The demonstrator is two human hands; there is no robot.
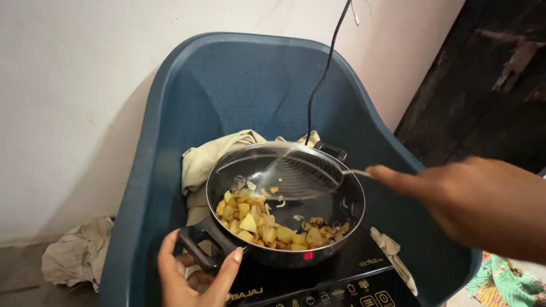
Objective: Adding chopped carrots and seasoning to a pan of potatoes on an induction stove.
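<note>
A black round pan (341, 211) sits on a black induction cooktop (330, 281), holding yellow potato cubes (259, 222) with onion slivers. My left hand (190, 278) grips the pan's near-left handle (200, 245). My right hand (455, 199) holds the thin handle of a wire skimmer (284, 173), whose mesh head blurs above the food inside the pan. The pan's second handle (333, 149) shows at the far rim.
The cooktop rests on the seat of a dark blue plastic chair (244, 85). A beige cloth (213, 159) lies behind the pan. A black cord (324, 74) runs up the white wall. A crumpled rag (77, 253) lies on the floor at left, colourful fabric (503, 284) at right.
</note>
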